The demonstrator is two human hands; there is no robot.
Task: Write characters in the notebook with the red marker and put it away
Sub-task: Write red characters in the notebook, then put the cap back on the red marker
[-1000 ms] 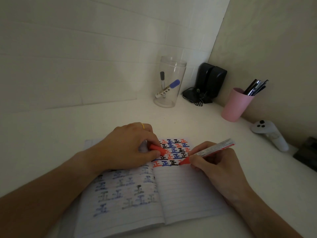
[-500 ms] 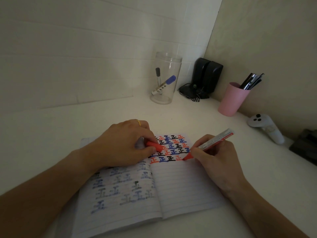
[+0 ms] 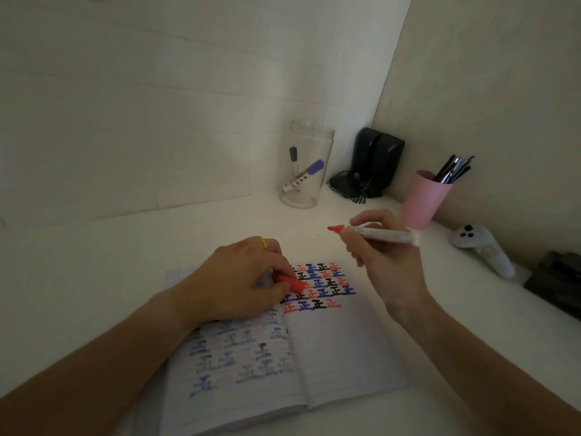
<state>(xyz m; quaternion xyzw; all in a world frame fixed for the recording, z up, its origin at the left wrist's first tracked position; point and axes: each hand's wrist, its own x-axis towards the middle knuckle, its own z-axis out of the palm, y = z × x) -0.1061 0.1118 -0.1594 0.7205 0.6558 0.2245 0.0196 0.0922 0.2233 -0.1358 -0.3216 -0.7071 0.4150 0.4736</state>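
An open lined notebook [image 3: 339, 350] lies on the white desk, its right page topped with rows of red, blue and black characters. My left hand [image 3: 239, 281] rests on the notebook's spine and pinches the red marker cap [image 3: 290, 283]. My right hand [image 3: 388, 256] is raised above and to the right of the page, gripping the red marker [image 3: 374, 233], which lies roughly level with its uncapped red tip pointing left.
A clear jar [image 3: 306, 165] holding two markers stands at the back wall. Black speakers [image 3: 374, 160] fill the corner. A pink cup [image 3: 424, 199] of pens, a white controller [image 3: 481, 248] and a dark object [image 3: 556, 281] line the right side.
My right hand has lifted the marker off the page and swung it up and to the right, tip now in the air. The left hand has stayed on the notebook.
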